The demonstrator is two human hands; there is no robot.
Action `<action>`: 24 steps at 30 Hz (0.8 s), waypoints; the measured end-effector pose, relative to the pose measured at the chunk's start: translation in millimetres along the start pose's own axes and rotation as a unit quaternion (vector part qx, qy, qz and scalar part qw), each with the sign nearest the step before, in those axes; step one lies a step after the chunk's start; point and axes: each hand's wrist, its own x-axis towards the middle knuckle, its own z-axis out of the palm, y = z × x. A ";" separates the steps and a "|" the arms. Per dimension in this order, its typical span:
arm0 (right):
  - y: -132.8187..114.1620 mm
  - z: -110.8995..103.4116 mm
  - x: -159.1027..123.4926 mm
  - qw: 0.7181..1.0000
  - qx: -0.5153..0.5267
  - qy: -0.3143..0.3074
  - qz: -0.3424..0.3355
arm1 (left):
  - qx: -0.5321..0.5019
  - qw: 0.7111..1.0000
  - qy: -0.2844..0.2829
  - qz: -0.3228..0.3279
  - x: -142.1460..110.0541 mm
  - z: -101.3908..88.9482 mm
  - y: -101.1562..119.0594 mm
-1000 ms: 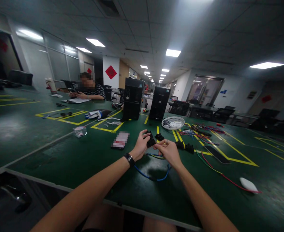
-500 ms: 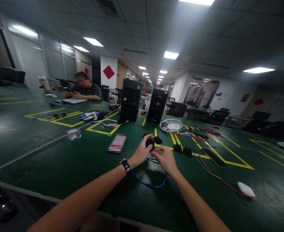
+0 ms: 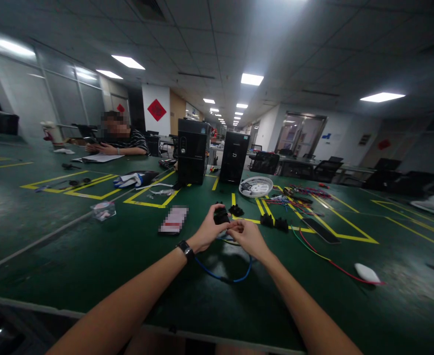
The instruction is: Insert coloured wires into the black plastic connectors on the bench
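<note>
My left hand [image 3: 205, 231], with a black watch on its wrist, grips a small black plastic connector [image 3: 221, 216] above the green table [image 3: 91, 256]. My right hand [image 3: 247, 235] is pinched close beside it, its fingertips at the connector's near side; what they hold is too small to see. A blue wire [image 3: 222, 273] loops on the table under both hands, with a yellow-green wire by it. More black connectors lie just beyond: one [image 3: 236, 210] near the yellow line and two [image 3: 274, 223] to the right.
Two black computer towers [image 3: 192, 150] stand at the back with a white round basket [image 3: 255, 187] and a heap of coloured wires [image 3: 294, 197]. A red wire runs to a white object [image 3: 366, 272]. A phone [image 3: 173, 220], a small clear box [image 3: 103, 210] and a seated person [image 3: 115, 139] are left.
The view has shifted a little, so everything sits slightly lower left. My hands stay together on the black connector, my right fingers closing in under it.
</note>
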 end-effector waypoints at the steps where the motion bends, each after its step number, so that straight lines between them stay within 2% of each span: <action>1: -1.5 -1.8 -0.6 1.000 -0.006 -0.009 -0.003 | 0.000 1.000 0.006 -0.003 0.7 -1.4 -0.2; 6: -14.2 -15.1 -3.9 0.994 -0.104 -0.032 -0.011 | 0.001 0.999 0.038 -0.007 2.4 -7.5 4.9; 10: -21.2 -16.9 -5.4 0.982 -0.178 -0.013 -0.066 | -0.021 0.999 0.038 0.010 1.3 -8.4 10.8; 14: -19.6 -7.0 -6.8 0.978 -0.183 -0.001 -0.099 | -0.008 0.999 0.033 0.033 0.4 -10.1 12.1; 17: -16.5 -2.5 -6.2 0.976 -0.193 -0.012 -0.106 | 0.077 0.993 0.047 0.077 1.4 -13.5 10.2; 20: -13.8 -4.0 -3.6 0.980 -0.177 -0.014 -0.090 | 0.144 0.983 0.056 0.102 3.6 -16.3 8.1; 24: -12.8 -5.9 -1.4 0.988 -0.138 -0.032 -0.055 | 0.143 0.983 0.018 0.109 4.8 -18.1 6.6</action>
